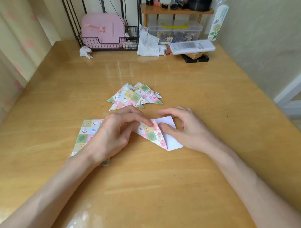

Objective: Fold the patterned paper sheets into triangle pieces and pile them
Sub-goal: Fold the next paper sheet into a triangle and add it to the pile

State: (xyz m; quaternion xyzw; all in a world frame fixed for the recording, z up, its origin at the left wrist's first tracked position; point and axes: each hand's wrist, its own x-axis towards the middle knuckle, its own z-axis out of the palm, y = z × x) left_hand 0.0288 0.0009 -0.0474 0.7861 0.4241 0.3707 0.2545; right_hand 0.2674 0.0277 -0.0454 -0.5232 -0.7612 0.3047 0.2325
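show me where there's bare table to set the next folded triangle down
Bare table lies right of the triangle pile, and left of it beyond the flat sheets. Crowded: the back edge, with wire basket, tissues and boxes.

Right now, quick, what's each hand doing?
Left hand: curled grip, pinching the patterned flap of the paper.
Right hand: curled grip on the same paper, thumb pressing its white side.
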